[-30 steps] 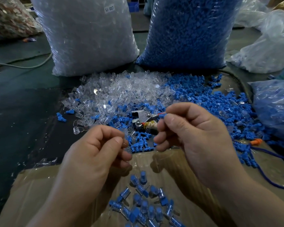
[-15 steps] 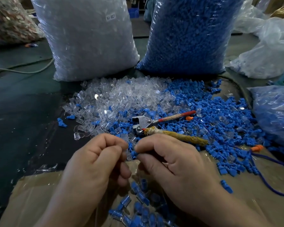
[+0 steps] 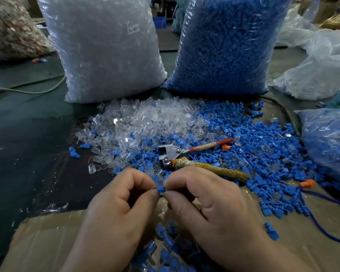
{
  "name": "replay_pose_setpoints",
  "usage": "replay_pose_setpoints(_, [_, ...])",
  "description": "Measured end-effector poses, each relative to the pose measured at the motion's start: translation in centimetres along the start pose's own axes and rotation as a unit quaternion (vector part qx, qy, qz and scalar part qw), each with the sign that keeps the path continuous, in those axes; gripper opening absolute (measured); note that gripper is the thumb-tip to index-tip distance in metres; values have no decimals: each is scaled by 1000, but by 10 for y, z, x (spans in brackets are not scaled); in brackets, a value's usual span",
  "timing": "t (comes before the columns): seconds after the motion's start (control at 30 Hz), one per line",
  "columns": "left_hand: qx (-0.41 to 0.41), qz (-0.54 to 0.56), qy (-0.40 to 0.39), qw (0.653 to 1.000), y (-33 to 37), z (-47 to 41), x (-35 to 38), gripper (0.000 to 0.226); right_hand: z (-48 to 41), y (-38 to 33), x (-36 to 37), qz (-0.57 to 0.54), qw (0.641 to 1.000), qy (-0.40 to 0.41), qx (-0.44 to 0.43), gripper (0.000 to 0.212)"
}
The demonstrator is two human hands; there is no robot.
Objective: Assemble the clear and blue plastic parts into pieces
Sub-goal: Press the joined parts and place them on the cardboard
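Near centre, between the hands: right hand (image 3: 210,205) pinches a blue part (image 3: 161,189), its tip meeting a barely visible clear part (image 3: 154,188) pinched by the left hand (image 3: 122,203). Insertion step, I'd judge; next needs a straight push together. Loose piles (image 3: 165,126) lie just beyond.

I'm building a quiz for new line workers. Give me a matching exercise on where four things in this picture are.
1 labelled bag
2 metal tool
3 blue part
4 assembled pieces

a pinched between left hand and right hand
b on the cardboard, under the hands
c upright at the back, left of the blue bag
d lying on the loose parts

Pairs: 1c, 2d, 3a, 4b
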State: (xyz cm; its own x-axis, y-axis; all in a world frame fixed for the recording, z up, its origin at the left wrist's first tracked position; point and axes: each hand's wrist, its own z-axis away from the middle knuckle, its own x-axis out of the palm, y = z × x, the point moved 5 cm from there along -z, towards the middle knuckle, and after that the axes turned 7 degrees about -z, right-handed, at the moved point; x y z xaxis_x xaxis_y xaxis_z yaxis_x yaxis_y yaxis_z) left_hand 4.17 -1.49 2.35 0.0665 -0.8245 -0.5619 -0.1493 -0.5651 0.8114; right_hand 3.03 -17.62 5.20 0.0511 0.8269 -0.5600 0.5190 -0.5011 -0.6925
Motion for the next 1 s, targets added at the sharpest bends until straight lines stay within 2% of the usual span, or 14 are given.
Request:
replay_pose_setpoints(0.13, [-27,64,-19,997,-8,-2,5,9,0,1,3,12,1000,-17,-8,11])
replay_pose_setpoints(0.27, [-63,198,-42,977,-9,-5,11,25,0,0,3,24,999,-15,-22,14])
replay_pose_setpoints(0.33, [-67,230,-55,969,-8,-3,14,29,2,-2,3,42,999,-14,-26,16])
replay_pose_setpoints(0.4, [-43,203,-67,976,-8,-3,15,19,2,-3,2,83,996,-16,-22,18])
replay_pose_setpoints(0.47, [-24,149,-65,986,-11,-2,16,26,0,-6,2,129,991,-29,-17,22])
replay_pose_setpoints(0.63, [-56,145,-28,987,-17,-4,14,18,-1,-2,6,140,985,-99,-16,29])
replay_pose_setpoints(0.73, [-78,144,-24,986,-22,-5,9,15,-9,21,-5,249,964,-74,54,52])
replay_pose_setpoints(0.83, [-87,133,-41,986,-25,-5,10,20,-14,56,-15,318,929,-112,153,76])
replay_pose_setpoints(0.9, [-96,128,-50,986,-24,-4,13,20,-14,71,-13,336,914,-151,173,78])
replay_pose_setpoints(1.0, [-97,117,-51,987,-25,-4,14,20,-15,74,-8,331,912,-166,174,72])
